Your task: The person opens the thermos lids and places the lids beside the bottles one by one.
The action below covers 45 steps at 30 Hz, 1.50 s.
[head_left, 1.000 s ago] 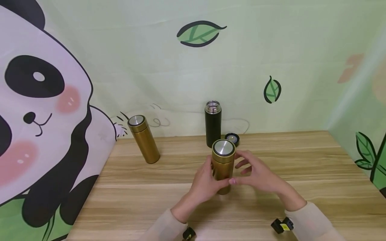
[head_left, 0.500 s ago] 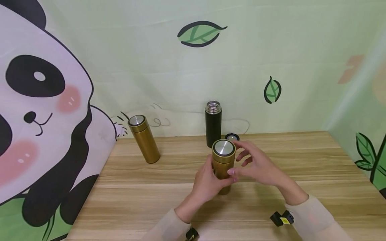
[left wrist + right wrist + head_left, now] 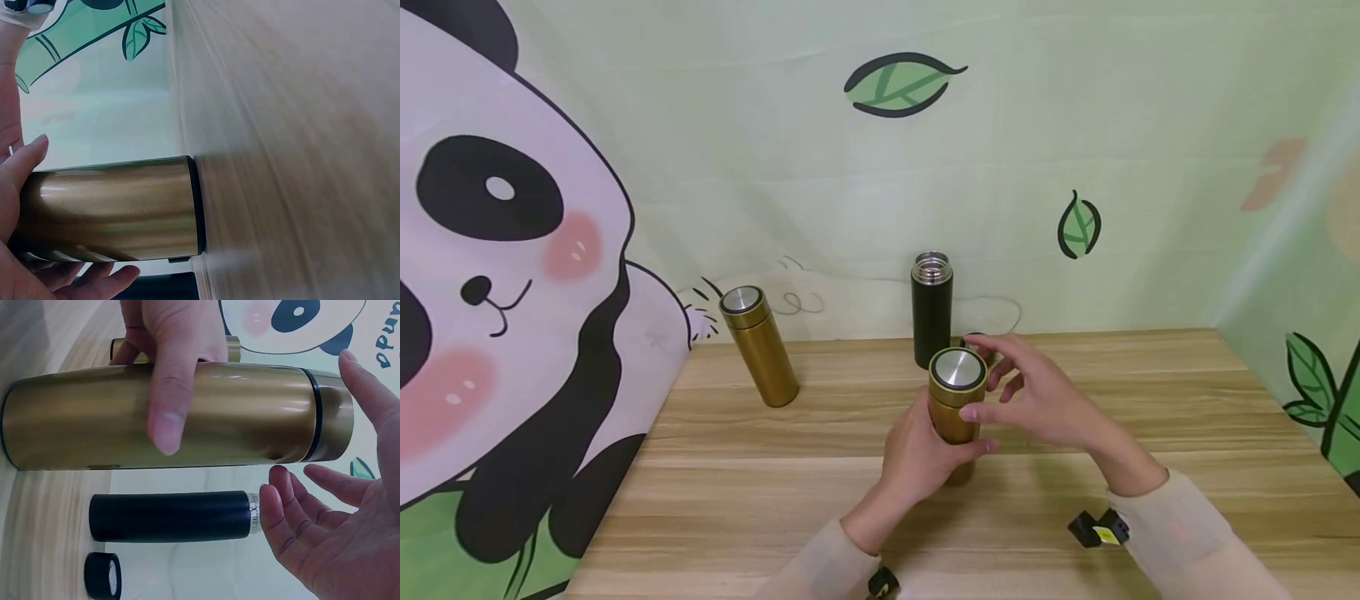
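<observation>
A wood-grain tabletop (image 3: 700,517) streaked light and dark runs back to a pale green, faintly creased backdrop (image 3: 760,167). A large cartoon panda (image 3: 550,312) fills its left side, with two black-outlined leaves (image 3: 898,85) printed further right. Near the right corner, a whitish sheen (image 3: 1266,233) slants past a faint reddish shape (image 3: 1272,177), possibly a petal.

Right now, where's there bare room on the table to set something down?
Bare table lies in front of the left gold bottle, and right of the right hand. Crowded: around the held bottle, black bottle and cap.
</observation>
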Each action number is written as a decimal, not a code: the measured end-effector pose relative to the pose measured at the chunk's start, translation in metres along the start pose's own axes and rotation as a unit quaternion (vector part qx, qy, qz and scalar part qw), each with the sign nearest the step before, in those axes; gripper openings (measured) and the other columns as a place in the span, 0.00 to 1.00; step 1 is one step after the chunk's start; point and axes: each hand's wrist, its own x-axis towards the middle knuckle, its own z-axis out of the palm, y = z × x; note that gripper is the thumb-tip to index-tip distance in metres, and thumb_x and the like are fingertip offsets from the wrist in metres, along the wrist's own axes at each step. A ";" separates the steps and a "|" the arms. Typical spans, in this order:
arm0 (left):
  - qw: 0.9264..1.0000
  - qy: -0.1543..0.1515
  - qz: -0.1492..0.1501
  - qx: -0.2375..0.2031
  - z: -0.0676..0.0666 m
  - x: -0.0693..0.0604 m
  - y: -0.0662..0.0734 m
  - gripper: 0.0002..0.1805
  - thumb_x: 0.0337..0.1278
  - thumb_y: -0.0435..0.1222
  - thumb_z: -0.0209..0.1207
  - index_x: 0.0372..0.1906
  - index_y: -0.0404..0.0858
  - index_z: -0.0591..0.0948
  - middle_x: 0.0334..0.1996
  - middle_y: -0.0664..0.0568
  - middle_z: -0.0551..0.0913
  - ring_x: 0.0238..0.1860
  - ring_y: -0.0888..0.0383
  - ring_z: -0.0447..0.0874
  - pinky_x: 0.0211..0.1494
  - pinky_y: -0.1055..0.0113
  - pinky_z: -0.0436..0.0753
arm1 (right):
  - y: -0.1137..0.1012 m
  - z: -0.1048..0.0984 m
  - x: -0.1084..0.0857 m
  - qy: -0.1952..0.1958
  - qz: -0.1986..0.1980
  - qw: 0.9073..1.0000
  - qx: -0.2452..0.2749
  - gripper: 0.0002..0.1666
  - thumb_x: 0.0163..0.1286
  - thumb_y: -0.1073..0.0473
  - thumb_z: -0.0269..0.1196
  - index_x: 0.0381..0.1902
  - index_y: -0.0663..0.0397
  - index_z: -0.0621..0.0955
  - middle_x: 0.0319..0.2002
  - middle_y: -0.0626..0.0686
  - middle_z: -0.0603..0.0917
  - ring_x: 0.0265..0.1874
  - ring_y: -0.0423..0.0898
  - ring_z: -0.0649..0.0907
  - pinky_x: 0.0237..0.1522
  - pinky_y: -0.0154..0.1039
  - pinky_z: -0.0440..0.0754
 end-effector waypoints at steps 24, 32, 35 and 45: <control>0.999 -0.001 0.015 0.037 0.001 0.002 -0.002 0.46 0.46 0.59 0.77 0.68 0.48 0.70 0.53 0.57 0.85 0.50 0.56 0.85 0.51 0.57 0.81 | -0.023 -0.007 0.011 -0.031 -0.021 0.996 -0.082 0.46 0.57 0.47 0.80 0.71 0.48 0.74 0.53 0.49 0.82 0.38 0.46 0.80 0.37 0.38 0.82; 0.999 -0.006 0.011 0.043 0.000 0.003 -0.002 0.47 0.46 0.60 0.76 0.70 0.49 0.69 0.55 0.56 0.84 0.52 0.55 0.85 0.52 0.55 0.82 | -0.033 -0.008 0.016 -0.050 -0.017 0.989 -0.138 0.49 0.56 0.39 0.79 0.71 0.50 0.74 0.53 0.49 0.80 0.39 0.43 0.80 0.41 0.42 0.82; 0.999 -0.006 0.010 0.044 0.000 0.002 -0.003 0.48 0.46 0.61 0.76 0.70 0.49 0.69 0.56 0.56 0.84 0.53 0.54 0.85 0.52 0.55 0.82 | -0.038 -0.008 0.018 -0.058 -0.012 0.985 -0.160 0.51 0.56 0.35 0.78 0.71 0.52 0.74 0.53 0.50 0.79 0.37 0.44 0.79 0.40 0.41 0.81; 0.999 -0.008 0.005 0.041 0.001 0.002 -0.003 0.49 0.46 0.61 0.76 0.72 0.50 0.67 0.57 0.57 0.84 0.53 0.54 0.85 0.51 0.55 0.82 | -0.046 -0.004 0.024 -0.070 -0.005 0.974 -0.217 0.52 0.55 0.31 0.76 0.68 0.56 0.76 0.53 0.52 0.79 0.44 0.46 0.85 0.49 0.45 0.85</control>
